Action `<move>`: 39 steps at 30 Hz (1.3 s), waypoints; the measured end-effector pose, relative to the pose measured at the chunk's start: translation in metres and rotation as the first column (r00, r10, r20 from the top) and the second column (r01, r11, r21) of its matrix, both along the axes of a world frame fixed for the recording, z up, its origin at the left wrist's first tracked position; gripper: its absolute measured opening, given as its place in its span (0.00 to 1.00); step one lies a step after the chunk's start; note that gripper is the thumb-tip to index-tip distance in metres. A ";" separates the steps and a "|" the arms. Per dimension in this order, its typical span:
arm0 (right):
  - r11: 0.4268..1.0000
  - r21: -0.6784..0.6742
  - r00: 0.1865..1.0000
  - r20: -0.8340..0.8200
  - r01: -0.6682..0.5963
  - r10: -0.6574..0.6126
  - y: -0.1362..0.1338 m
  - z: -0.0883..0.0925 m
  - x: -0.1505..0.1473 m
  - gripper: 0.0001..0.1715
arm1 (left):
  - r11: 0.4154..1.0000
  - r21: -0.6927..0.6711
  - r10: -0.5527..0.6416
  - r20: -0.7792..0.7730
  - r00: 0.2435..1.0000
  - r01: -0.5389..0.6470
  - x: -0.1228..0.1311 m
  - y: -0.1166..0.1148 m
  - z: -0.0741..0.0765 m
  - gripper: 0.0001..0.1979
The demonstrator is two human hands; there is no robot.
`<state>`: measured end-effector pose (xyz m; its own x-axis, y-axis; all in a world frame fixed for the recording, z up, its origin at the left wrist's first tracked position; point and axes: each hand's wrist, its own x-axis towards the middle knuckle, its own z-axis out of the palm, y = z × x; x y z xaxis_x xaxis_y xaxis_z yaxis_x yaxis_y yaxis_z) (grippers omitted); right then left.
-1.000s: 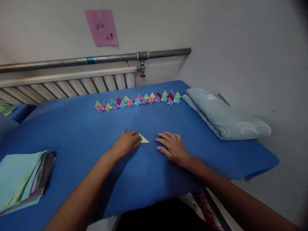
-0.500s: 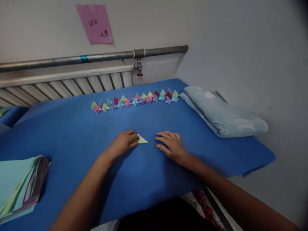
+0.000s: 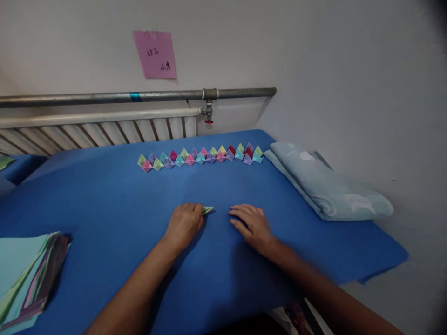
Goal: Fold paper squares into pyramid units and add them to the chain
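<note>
My left hand [image 3: 186, 224] is closed on a small piece of folded pale green paper [image 3: 207, 210], just above or on the blue tabletop [image 3: 115, 204]. Only the paper's pointed tip sticks out to the right of my fingers; the rest is hidden. To the right, my right hand [image 3: 252, 227] rests over the table with its fingers apart and holds nothing, a short gap from the paper's tip. Beyond both hands runs a double row of small folded paper shapes [image 3: 200, 158] in green, pink, purple, blue and red.
A stack of coloured paper sheets [image 3: 26, 270] lies at the left front. On the right is a folded light blue blanket [image 3: 324, 186] against the wall. Behind the table are a radiator [image 3: 122, 132], a metal pipe [image 3: 167, 96] and a pink note [image 3: 155, 55].
My left hand has turned the green paper so that less of it shows. The whole scene sits lower in view as the camera tilts up. My right hand stays open.
</note>
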<state>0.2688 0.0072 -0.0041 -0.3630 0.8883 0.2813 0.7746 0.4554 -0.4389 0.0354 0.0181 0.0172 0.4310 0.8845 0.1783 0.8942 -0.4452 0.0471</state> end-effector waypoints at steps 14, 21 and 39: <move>0.925 -0.352 0.805 -0.585 -0.142 -0.099 0.056 0.004 -0.085 0.14 | 0.910 -0.409 0.388 0.770 0.507 -0.075 -0.020 0.008 -0.005 0.10; 0.745 -0.540 0.572 -0.778 -0.393 -0.262 0.053 0.012 -0.081 0.21 | 0.740 -0.652 0.668 0.741 -0.063 0.165 -0.015 0.012 0.003 0.10; 0.948 -0.309 0.694 -0.698 -0.073 -0.175 0.037 0.023 -0.080 0.07 | 0.778 -0.628 0.628 0.778 0.007 0.023 -0.011 0.008 -0.001 0.11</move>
<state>0.1890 0.0447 0.0190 -0.1152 0.9803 0.1602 0.1901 0.1800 -0.9651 0.0243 0.0258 0.0161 -0.1547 0.9629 -0.2213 -0.0510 0.2159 0.9751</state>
